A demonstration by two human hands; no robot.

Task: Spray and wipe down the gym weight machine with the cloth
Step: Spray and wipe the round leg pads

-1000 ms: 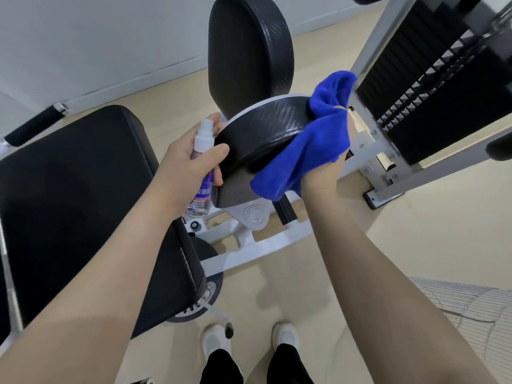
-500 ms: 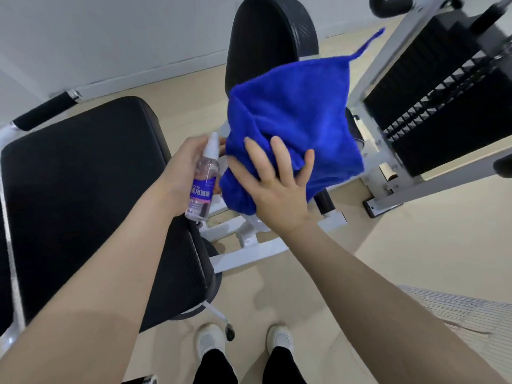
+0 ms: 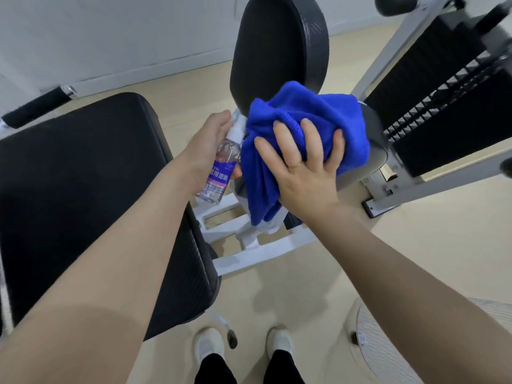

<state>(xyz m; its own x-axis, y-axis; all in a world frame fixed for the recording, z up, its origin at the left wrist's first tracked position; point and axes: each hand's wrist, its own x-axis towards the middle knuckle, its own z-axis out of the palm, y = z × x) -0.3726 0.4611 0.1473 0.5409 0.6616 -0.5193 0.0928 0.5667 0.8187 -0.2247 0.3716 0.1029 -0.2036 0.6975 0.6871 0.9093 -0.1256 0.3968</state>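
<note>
A blue cloth (image 3: 310, 126) is bunched over a round black pad (image 3: 374, 151) of the white-framed weight machine (image 3: 249, 253). My right hand (image 3: 304, 164) lies on the cloth with its fingers spread and curled into the folds, pressing it onto the pad. Just left of it, my left hand (image 3: 205, 145) grips a small clear spray bottle (image 3: 221, 164) with a blue label and white nozzle, held upright beside the cloth. A taller oval black pad (image 3: 279, 48) rises behind the cloth. Most of the round pad is hidden under the cloth.
A wide black seat pad (image 3: 83, 195) fills the left. The black weight stack (image 3: 443, 101) in its white frame stands at the right. A black-grip handle (image 3: 36, 106) lies far left. My white shoes (image 3: 243, 345) stand on the beige floor; a ribbed white object (image 3: 388, 345) sits lower right.
The cloth, spread wide over the pad half a second ago, is now bunched under my right hand, which has moved up and right. My left hand keeps the bottle beside it.
</note>
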